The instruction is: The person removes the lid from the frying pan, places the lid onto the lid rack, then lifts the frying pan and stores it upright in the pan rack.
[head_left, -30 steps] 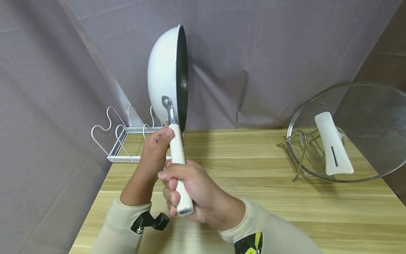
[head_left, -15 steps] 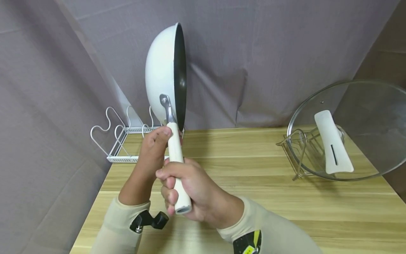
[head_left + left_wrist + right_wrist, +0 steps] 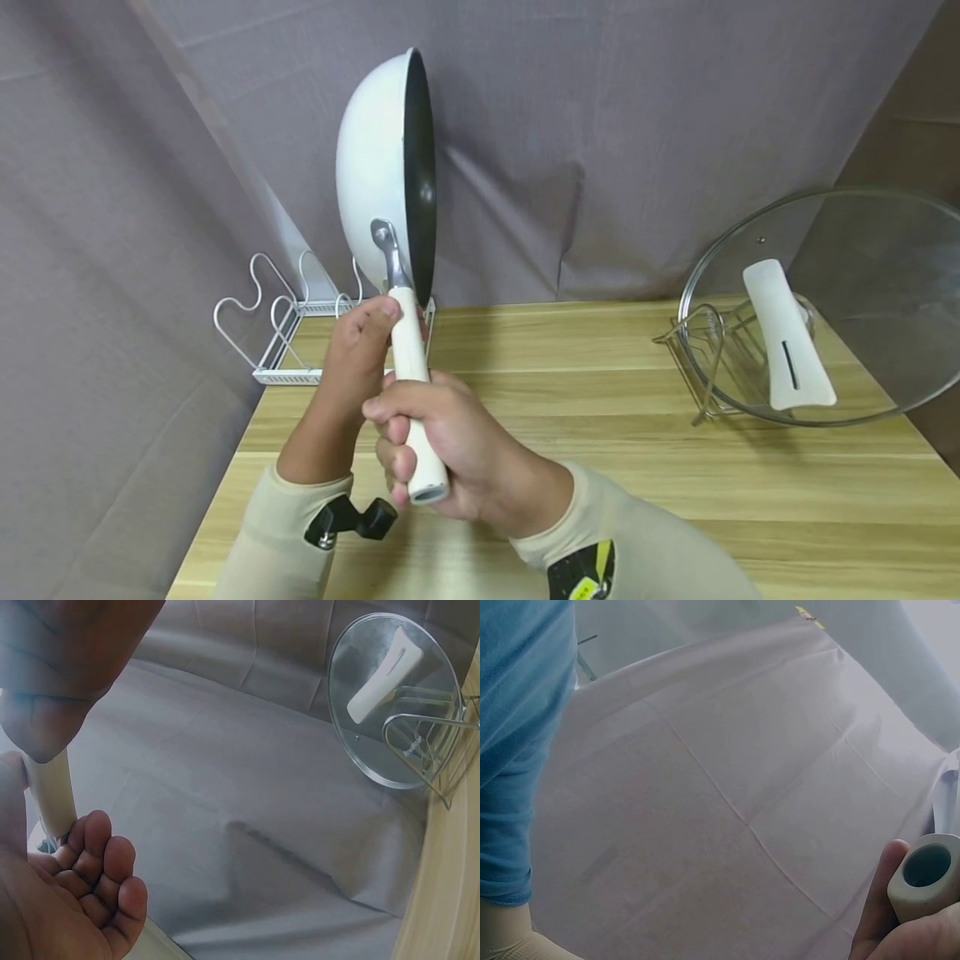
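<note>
A deep frying pan (image 3: 371, 171), white outside and dark inside, is held on edge with its opening to the right. My right hand (image 3: 442, 442) wraps round the lower part of its cream handle (image 3: 408, 342). Higher up, by the metal bracket (image 3: 390, 250), my left hand (image 3: 360, 346) pinches the handle with the thumb on its near side. Curled fingers of the left hand (image 3: 94, 889) show beside the handle in the left wrist view. The hollow handle end (image 3: 922, 870) sticks out of the right hand (image 3: 885, 930) in the right wrist view.
Behind the left hand, a white wire rack (image 3: 292, 377) stands at the table's back left, partly hidden by hand and pan. A glass lid (image 3: 705, 267) with a white grip (image 3: 787, 337) leans in a metal stand (image 3: 705, 367) at right. Grey cloth (image 3: 637, 125) hangs behind the wooden table (image 3: 637, 500).
The pan and both hands have shifted slightly left and up across the head view. Both hands keep their hold on the handle. The lid and rack stay put.
</note>
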`<action>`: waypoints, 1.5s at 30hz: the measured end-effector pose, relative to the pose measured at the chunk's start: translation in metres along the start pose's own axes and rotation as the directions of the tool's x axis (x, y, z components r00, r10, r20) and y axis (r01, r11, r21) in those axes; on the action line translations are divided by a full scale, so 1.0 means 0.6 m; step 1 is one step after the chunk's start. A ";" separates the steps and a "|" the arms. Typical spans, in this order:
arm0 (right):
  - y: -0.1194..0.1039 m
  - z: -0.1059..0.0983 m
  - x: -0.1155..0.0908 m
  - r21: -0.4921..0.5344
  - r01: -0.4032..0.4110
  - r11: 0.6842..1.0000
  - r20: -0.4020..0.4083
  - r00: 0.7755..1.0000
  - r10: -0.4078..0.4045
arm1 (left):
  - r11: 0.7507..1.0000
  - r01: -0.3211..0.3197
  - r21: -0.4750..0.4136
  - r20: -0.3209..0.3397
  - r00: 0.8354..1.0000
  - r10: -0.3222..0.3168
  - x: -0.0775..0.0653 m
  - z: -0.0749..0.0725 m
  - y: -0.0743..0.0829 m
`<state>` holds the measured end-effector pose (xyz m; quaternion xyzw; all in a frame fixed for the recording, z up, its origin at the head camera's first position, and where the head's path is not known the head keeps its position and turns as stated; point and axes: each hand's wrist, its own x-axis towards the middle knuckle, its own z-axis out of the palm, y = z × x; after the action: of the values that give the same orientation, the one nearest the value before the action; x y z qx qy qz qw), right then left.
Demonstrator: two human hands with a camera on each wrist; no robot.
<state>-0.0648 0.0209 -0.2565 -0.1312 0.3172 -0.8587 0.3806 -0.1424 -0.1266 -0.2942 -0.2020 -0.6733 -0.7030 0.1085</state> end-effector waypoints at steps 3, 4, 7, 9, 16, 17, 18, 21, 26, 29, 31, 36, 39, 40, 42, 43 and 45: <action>0.000 0.001 0.001 0.000 0.003 1.000 0.010 1.000 -0.003 | 1.000 -0.002 0.009 0.002 1.000 0.002 0.000 -0.001 0.004; 0.000 0.002 0.002 0.000 0.004 1.000 0.012 1.000 -0.004 | 1.000 -0.005 0.013 0.004 1.000 0.005 0.000 -0.002 0.005; 0.000 0.003 0.003 -0.003 0.005 1.000 0.016 1.000 -0.004 | 1.000 -0.008 0.017 0.003 1.000 0.008 0.001 -0.003 0.006; 0.001 0.004 0.005 -0.002 0.003 1.000 0.020 1.000 -0.003 | 1.000 -0.004 0.015 -0.001 1.000 0.004 0.002 -0.004 0.006; 0.003 0.007 0.009 -0.007 0.002 1.000 0.020 1.000 -0.002 | 1.000 -0.009 0.004 -0.002 1.000 0.009 0.002 -0.008 0.007; 0.003 0.007 0.010 -0.006 0.003 1.000 0.020 1.000 -0.003 | 1.000 -0.005 0.004 -0.005 1.000 0.005 0.001 -0.009 0.008; 0.003 0.008 0.010 -0.006 0.003 1.000 0.020 1.000 -0.003 | 1.000 -0.002 0.000 -0.007 1.000 0.002 0.001 -0.009 0.008; 0.004 0.009 0.012 -0.005 0.006 1.000 0.022 1.000 -0.006 | 1.000 0.015 -0.011 -0.016 1.000 -0.015 0.000 -0.010 0.009; 0.005 0.010 0.014 -0.007 0.008 1.000 0.024 1.000 -0.008 | 1.000 0.025 -0.010 -0.024 0.999 -0.025 0.000 -0.012 0.010; 0.004 0.011 0.015 -0.011 0.008 1.000 0.022 1.000 -0.008 | 1.000 0.027 -0.003 -0.023 0.999 -0.027 0.000 -0.013 0.011; 0.004 0.011 0.016 -0.012 0.006 1.000 0.020 1.000 -0.006 | 1.000 0.026 -0.001 -0.021 0.999 -0.026 0.000 -0.013 0.012; 0.003 0.013 0.017 -0.014 0.002 1.000 0.022 1.000 -0.002 | 1.000 0.021 0.004 -0.025 0.999 -0.021 0.001 -0.014 0.014; 0.003 0.014 0.018 -0.016 0.003 1.000 0.023 1.000 -0.003 | 1.000 0.010 0.019 -0.024 1.000 -0.010 0.002 -0.016 0.015; 0.003 0.014 0.018 -0.017 0.004 1.000 0.022 1.000 -0.003 | 1.000 0.006 0.026 -0.022 1.000 -0.005 0.003 -0.017 0.015; 0.003 0.015 0.019 -0.017 0.008 1.000 0.021 1.000 -0.008 | 0.999 0.003 0.047 -0.021 1.000 -0.002 0.005 -0.018 0.016; 0.004 0.015 0.020 -0.017 0.010 1.000 0.020 1.000 -0.010 | 0.998 -0.001 0.060 -0.019 1.000 0.002 0.006 -0.019 0.016; 0.004 0.016 0.021 -0.017 0.015 1.000 0.016 1.000 -0.014 | 0.997 0.002 0.082 -0.021 1.000 -0.001 0.007 -0.021 0.016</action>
<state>-0.0677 0.0061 -0.2511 -0.1437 0.3205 -0.8575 0.3758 -0.1438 -0.1393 -0.2839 -0.1894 -0.7004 -0.6770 0.1233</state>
